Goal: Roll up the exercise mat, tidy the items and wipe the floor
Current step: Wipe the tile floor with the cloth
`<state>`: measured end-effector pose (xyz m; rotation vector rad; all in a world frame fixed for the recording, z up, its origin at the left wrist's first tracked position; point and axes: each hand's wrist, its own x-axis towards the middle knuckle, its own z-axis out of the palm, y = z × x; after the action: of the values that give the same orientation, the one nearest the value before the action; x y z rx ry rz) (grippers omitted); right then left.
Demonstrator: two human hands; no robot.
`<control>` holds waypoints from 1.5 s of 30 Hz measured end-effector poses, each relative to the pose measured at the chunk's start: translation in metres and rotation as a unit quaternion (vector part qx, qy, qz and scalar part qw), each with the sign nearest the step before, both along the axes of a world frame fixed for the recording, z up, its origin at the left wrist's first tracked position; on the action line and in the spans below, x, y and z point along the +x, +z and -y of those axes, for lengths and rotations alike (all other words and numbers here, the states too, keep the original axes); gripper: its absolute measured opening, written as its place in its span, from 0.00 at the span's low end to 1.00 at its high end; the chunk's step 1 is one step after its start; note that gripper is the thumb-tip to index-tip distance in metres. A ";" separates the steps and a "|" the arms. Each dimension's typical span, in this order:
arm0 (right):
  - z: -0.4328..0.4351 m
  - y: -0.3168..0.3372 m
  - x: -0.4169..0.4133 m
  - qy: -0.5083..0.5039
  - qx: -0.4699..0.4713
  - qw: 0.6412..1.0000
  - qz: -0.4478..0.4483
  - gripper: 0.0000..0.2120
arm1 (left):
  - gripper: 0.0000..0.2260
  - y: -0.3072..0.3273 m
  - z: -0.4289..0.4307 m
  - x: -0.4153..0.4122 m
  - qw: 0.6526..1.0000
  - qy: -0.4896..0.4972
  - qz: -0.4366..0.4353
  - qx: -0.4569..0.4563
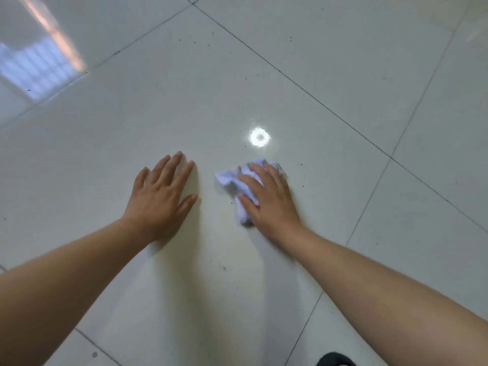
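Two hands are seen, one left hand [161, 196] and one right hand [269, 199]. One cloth [237, 180] is counted. One round glare spot [259, 137] is shown on the floor [343, 75]. One dark object [334, 360] is cut off at the bottom edge.
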<state>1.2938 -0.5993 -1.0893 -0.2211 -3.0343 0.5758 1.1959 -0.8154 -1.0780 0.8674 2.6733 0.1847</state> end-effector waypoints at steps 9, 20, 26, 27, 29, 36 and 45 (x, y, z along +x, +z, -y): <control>0.031 0.002 0.077 -0.227 0.002 0.974 0.024 0.23 | 0.31 0.000 0.015 0.033 0.999 -0.028 0.015 -0.017; 0.061 -0.006 0.137 -0.066 0.037 0.997 0.033 0.23 | 0.29 0.008 0.046 0.034 0.995 -0.093 0.013 -0.037; 0.082 -0.001 0.040 -0.272 0.037 0.959 0.076 0.23 | 0.27 0.021 0.092 0.037 0.991 -0.123 0.015 -0.059; 0.092 0.000 0.028 -0.274 0.038 0.957 0.084 0.23 | 0.27 0.023 0.101 0.036 0.990 -0.120 0.015 -0.065; 0.114 0.000 0.015 -0.220 0.032 0.972 0.075 0.24 | 0.27 0.027 0.120 0.034 0.991 -0.103 0.016 -0.083; 0.160 -0.006 0.044 0.122 0.021 0.992 0.010 0.21 | 0.28 0.029 0.204 0.029 0.993 0.043 0.043 -0.100; 0.213 0.003 -0.048 -0.089 0.012 0.995 0.036 0.32 | 0.28 0.030 0.261 0.054 0.990 0.070 0.060 -0.106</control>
<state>1.2457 -0.8128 -1.0864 -0.5145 -3.0436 0.5280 1.2504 -1.0764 -1.0485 0.5853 2.5824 -0.0162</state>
